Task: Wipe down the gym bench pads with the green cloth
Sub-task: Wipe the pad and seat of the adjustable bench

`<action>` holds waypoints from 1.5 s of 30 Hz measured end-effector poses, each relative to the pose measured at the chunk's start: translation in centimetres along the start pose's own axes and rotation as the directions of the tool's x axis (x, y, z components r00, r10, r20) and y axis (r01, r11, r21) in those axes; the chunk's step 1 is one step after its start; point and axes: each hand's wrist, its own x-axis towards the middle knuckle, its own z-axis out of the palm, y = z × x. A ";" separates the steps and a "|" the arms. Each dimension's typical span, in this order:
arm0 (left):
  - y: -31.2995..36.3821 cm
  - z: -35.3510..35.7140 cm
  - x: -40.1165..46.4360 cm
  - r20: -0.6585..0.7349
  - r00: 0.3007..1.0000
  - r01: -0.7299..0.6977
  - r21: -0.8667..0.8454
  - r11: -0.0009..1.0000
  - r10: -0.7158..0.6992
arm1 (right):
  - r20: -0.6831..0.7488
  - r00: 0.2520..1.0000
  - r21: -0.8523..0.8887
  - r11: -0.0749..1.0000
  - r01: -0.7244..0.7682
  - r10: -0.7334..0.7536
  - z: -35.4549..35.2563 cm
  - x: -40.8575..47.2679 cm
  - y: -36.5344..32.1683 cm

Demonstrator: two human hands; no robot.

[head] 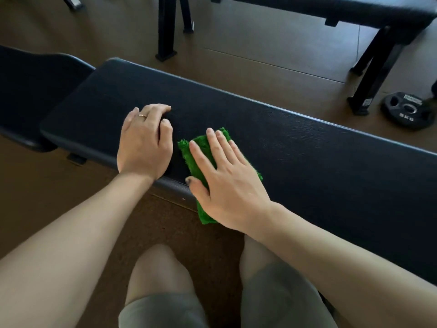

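Note:
A long black bench pad (295,147) runs from the left middle to the lower right. A second black pad (30,91) adjoins it on the left. The green cloth (197,152) lies on the long pad near its front edge, one end hanging over that edge. My right hand (224,178) presses flat on the cloth with straight fingers. My left hand (145,140) rests on the bare pad just left of the cloth, its fingers bent and holding nothing.
Another black bench (378,13) stands at the back right on slanted legs. A black weight plate (408,110) marked 5 kg lies on the brown floor at the right. A black upright frame post (166,27) stands behind the pad. My knees are below the pad's front edge.

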 end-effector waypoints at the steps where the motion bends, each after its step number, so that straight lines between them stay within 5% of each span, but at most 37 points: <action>1: 0.1 0.0 0.0 -0.002 1.000 0.000 -0.003 1.000 0.000 | 0.002 1.000 -0.017 1.000 0.009 -0.009 0.2 0.3 0.0; 7: 0.2 -0.2 -0.1 -0.031 0.999 0.032 -0.024 0.999 -0.033 | -0.013 0.997 -0.002 0.998 0.070 -0.070 0.5 2.7 -0.1; 15: 0.6 -0.4 -0.4 -0.062 0.996 0.049 -0.118 0.992 -0.057 | 0.062 0.990 -0.199 0.970 0.136 -0.126 -1.0 -7.5 5.3; 25: 0.4 -0.2 -0.5 -0.099 0.993 0.050 -0.126 0.991 -0.063 | 0.029 0.986 -0.137 0.977 0.165 -0.162 0.6 1.5 -0.3; 34: 0.7 -0.3 -0.6 -0.065 0.993 0.094 -0.120 0.988 -0.102 | 0.076 0.975 -0.231 0.947 0.223 -0.211 -0.6 -7.8 5.7; 45: 0.4 -0.2 -0.4 -0.092 0.989 0.120 0.021 0.993 -0.118 | 0.087 0.981 0.026 0.985 0.170 -0.172 -1.0 -0.7 1.9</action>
